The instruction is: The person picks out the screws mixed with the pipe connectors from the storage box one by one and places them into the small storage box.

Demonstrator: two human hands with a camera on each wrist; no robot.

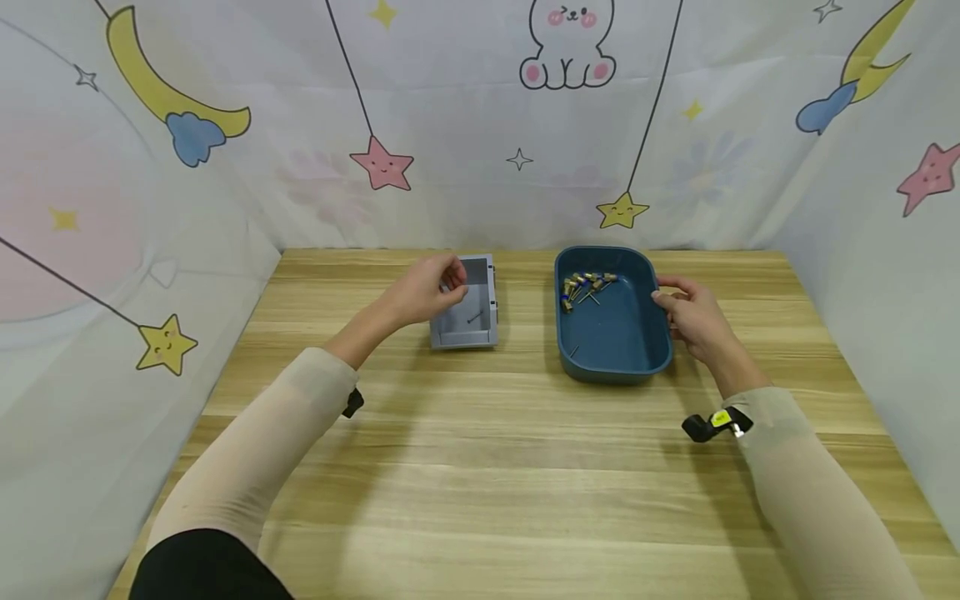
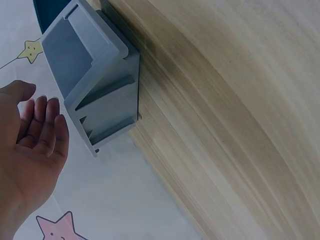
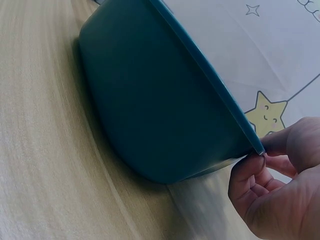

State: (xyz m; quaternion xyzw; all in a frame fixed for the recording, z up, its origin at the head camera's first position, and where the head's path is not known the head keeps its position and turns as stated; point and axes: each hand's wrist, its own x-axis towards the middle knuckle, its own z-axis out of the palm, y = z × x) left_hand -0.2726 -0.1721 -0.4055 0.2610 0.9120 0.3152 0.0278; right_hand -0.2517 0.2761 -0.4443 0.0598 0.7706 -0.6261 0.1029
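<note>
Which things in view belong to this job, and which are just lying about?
Likely the job:
blue tub, pinched by the right hand
brass-coloured pieces inside it
grey bin near the left hand
thin dark piece in it

Likely just surroundings:
printed cloth
wooden table
black wrist devices

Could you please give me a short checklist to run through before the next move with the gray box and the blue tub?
1. Blue tub steadied: ok; the right hand pinches its rim.
2. Left hand free: ok; no item shows in it.
3. Clear view into the gray box: not ok; the left hand hides part of it in the head view.
4. Pieces in the tub gathered together: not ok; a loose pin lies apart from the brass fittings.
5. Pin in the box matches the loose one: cannot tell; both are too small to compare.
</note>
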